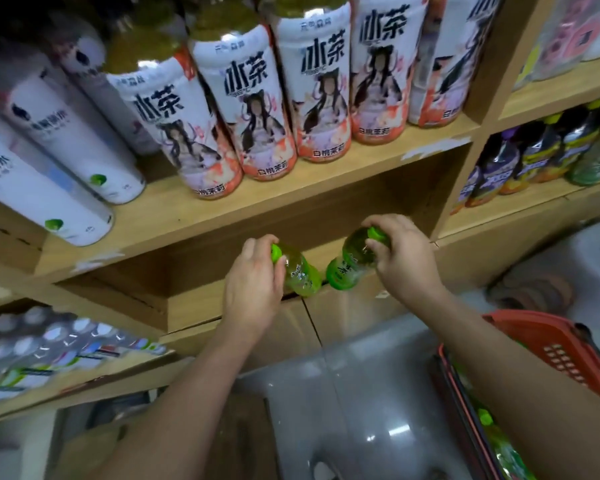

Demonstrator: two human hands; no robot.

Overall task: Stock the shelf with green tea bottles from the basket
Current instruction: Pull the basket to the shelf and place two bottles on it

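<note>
Each of my hands holds a green tea bottle by its neck at the mouth of the lower wooden shelf. My left hand grips the left bottle just under its green cap. My right hand grips the right bottle, which tilts with its green label toward the left bottle. Both bottle bases sit at the shelf's front edge, close together. The red basket is at the lower right, partly hidden by my right forearm, with more green bottles inside.
The shelf above carries a row of tall white-and-pink tea bottles and white bottles to the left. Dark-labelled bottles fill the right bay. Packs of water bottles lie at lower left. Grey tiled floor shows below.
</note>
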